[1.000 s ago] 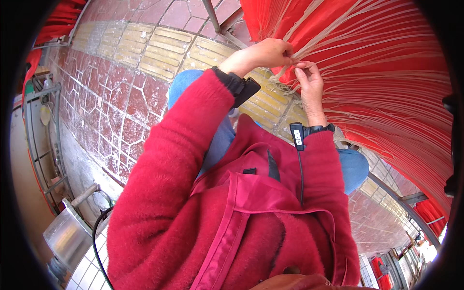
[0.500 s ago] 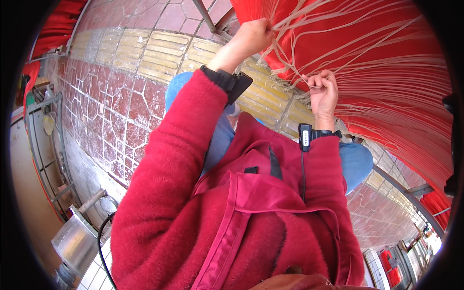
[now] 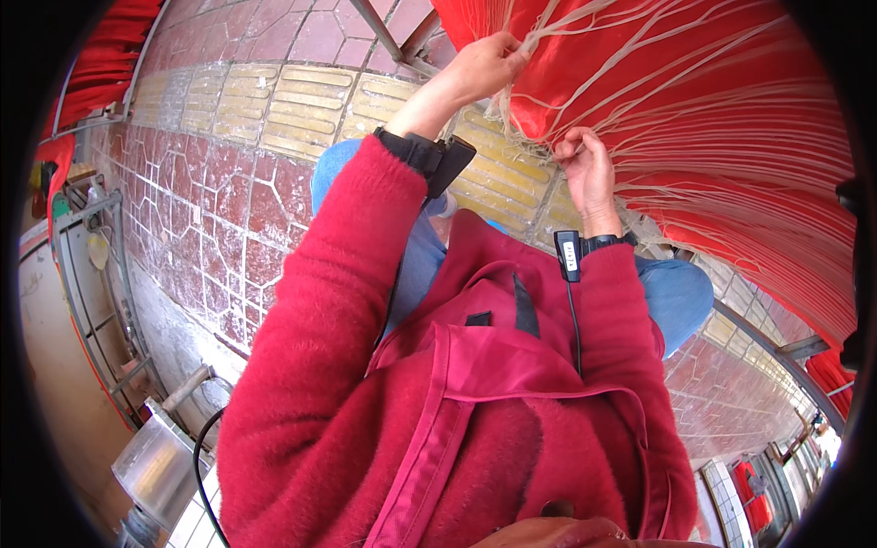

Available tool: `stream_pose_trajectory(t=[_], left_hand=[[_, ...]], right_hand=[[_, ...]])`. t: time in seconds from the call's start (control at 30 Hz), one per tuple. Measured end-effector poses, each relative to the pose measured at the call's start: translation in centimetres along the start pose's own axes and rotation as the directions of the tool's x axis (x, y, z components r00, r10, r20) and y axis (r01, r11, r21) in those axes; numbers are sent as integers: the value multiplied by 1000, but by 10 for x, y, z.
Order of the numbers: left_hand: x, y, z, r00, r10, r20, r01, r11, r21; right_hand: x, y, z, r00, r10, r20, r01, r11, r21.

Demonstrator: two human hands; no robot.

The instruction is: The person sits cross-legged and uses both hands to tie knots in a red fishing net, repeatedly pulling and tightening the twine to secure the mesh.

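Observation:
My left hand (image 3: 486,69) is closed in a pinch on a bunch of pale thin strands (image 3: 585,20) that fan out to the upper right. Behind them spreads bright red cloth (image 3: 557,82), and many more strands lie in close rows across it. Lower and to the right, my right hand (image 3: 587,175) has its fingers curled together at the frayed ends of strands by the cloth's near edge. Its fingertips seem to pinch some of them, though the exact grip is small in view. Both wrists wear black straps with small black devices.
A metal frame bar (image 3: 379,27) stands beside the cloth at the top, and another bar (image 3: 749,327) runs below it at right. Yellow ribbed tiles (image 3: 306,96) cross the reddish paving. At left are a metal rack (image 3: 119,247) and a shiny metal container (image 3: 155,461).
My right hand has moved a little left and up, closer to the cloth's corner. My left hand has shifted slightly, still gripping strands, and the strands between the hands have moved.

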State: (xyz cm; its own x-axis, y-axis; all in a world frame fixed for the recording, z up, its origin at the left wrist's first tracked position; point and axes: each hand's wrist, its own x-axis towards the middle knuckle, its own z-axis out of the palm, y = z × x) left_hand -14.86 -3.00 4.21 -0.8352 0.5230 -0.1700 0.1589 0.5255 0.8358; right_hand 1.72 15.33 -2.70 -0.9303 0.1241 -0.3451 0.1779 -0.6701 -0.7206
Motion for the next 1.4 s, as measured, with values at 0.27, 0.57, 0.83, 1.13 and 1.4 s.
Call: stream_pose_trajectory(t=[0.27, 0.57, 0.83, 1.13, 1.4], left_hand=[[-16, 9, 22, 918, 41, 395, -141, 963, 228], [-9, -9, 23, 931, 116, 346, -238, 912, 334], [3, -17, 10, 998, 43, -39, -37, 988, 151], [10, -11, -9, 865, -128, -485, -113, 892, -437], [11, -15, -10, 856, 141, -497, -162, 987, 1]], right_hand=[[-4, 12, 12, 999, -42, 30, 46, 986, -159], [-13, 12, 22, 993, -28, 111, 71, 913, -402], [-7, 27, -7, 998, -63, 18, 63, 818, -571], [-13, 19, -27, 998, -66, 15, 59, 749, -660], [-12, 26, -32, 999, 18, -36, -37, 738, -674]])
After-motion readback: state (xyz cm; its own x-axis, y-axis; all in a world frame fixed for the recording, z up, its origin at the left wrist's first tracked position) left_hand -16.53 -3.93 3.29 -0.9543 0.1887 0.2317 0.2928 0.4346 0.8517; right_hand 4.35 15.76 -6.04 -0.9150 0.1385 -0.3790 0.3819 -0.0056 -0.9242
